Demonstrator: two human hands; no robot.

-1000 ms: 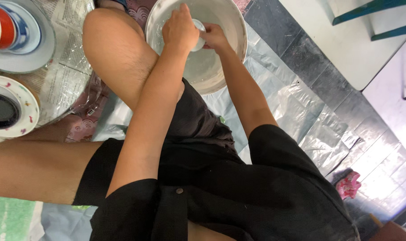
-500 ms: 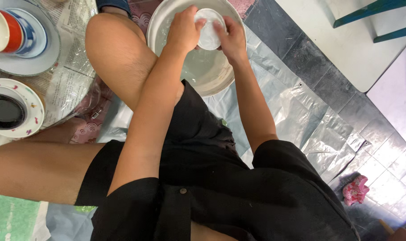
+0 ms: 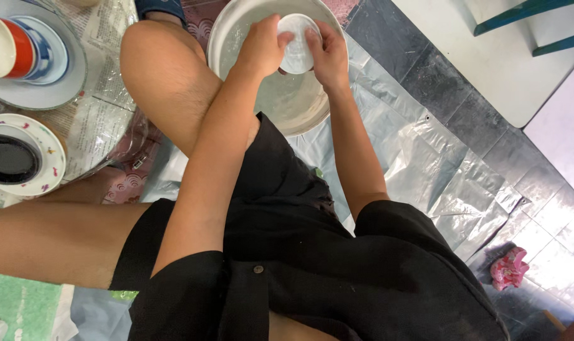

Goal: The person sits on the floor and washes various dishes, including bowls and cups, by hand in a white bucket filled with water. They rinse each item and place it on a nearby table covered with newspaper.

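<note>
White small bowl (image 3: pixel 298 43) held bottom-up over the far side of the large pale basin (image 3: pixel 236 25). Left hand (image 3: pixel 262 47) fingers curled on its left edge; right hand (image 3: pixel 325 53) fingers wrapped on its right edge. Raised knee crowds the basin's left rim. Silver sheet (image 3: pixel 438 158) lies open rightward. Stacked dishes (image 3: pixel 28 57) far left.

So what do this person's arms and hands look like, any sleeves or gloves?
Both arms are bare from the short black sleeves down. The left hand and right hand wear no gloves; I see no rings, watch or bracelets. The black shirt has a small dark button at the front.
</note>
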